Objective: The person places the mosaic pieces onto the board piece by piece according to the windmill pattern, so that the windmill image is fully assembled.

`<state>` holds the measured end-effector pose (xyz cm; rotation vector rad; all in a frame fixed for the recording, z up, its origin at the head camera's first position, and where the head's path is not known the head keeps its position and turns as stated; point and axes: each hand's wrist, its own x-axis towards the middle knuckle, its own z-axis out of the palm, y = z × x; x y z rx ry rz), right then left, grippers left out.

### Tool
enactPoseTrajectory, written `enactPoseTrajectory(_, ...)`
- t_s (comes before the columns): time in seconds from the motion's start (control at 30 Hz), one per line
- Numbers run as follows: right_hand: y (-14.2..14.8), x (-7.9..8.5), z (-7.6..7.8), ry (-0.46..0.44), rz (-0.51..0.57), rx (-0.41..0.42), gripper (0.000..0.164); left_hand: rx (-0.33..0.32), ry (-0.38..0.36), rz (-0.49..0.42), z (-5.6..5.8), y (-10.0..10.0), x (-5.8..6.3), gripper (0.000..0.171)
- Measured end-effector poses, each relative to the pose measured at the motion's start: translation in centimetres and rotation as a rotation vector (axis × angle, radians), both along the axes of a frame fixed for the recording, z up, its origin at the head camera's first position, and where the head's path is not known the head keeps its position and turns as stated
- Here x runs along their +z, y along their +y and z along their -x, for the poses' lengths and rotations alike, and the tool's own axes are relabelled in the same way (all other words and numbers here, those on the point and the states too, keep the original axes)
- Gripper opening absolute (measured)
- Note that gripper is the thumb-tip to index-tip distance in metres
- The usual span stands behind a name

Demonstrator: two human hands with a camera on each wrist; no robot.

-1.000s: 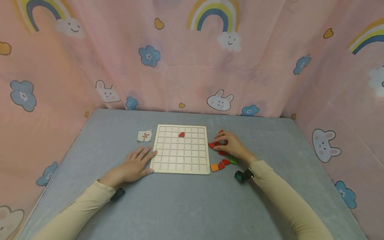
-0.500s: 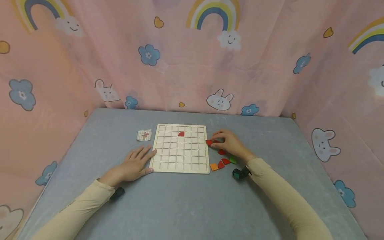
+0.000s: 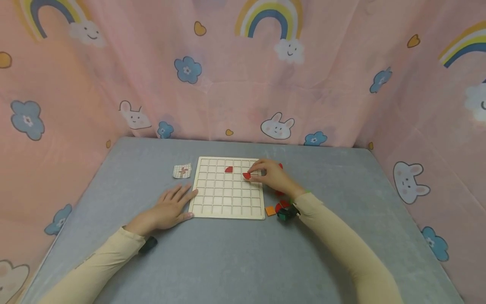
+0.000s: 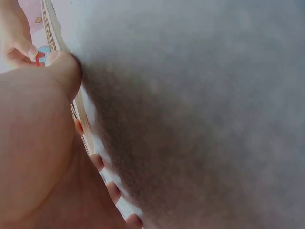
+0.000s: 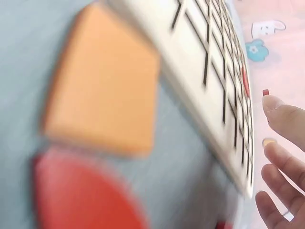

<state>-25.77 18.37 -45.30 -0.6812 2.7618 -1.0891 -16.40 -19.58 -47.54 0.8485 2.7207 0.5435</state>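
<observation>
My right hand (image 3: 274, 175) is over the right part of the pale wooden grid board (image 3: 231, 198). Thumb and forefinger pinch a red quarter-round tile (image 3: 247, 176), held above the squares. Another red quarter-round tile (image 3: 229, 169) lies in a square of the second row from the back. Spread flat, my left hand (image 3: 169, 211) rests on the table at the board's left edge, fingertips on its rim. In the left wrist view the left thumb (image 4: 66, 71) touches the board's side.
Right of the board lie an orange square tile (image 3: 270, 210) and several red tiles (image 3: 282, 205), partly hidden by my right hand and wrist. A small card with a red pinwheel pattern (image 3: 182, 171) sits left of the board on the grey table (image 3: 228, 261). A pink printed curtain (image 3: 228, 101) hangs behind.
My right hand has moved left from the loose tiles to over the board, carrying a red quarter-round tile. My left hand has stayed where it was.
</observation>
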Motion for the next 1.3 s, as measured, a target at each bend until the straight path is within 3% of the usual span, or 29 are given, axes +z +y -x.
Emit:
enactPoseTrajectory(0.47, -4.3, -0.5, 0.8, 0.068, 0.066, 0.066, 0.027, 0.002, 0.033, 0.010, 0.1, -0.1, -0.2, 0.074)
enactPoseTrajectory(0.97, -5.7, -1.4, 0.8, 0.024, 0.086, 0.004, 0.026, 0.008, -0.019, 0.014, -0.6, 0.6, 1.7, 0.071)
enactPoseTrajectory(1.3, -5.7, -1.5, 0.8, 0.032, 0.093, -0.010, 0.023, -0.017, 0.015, -0.048, -0.2, -0.1, 0.5, 0.075)
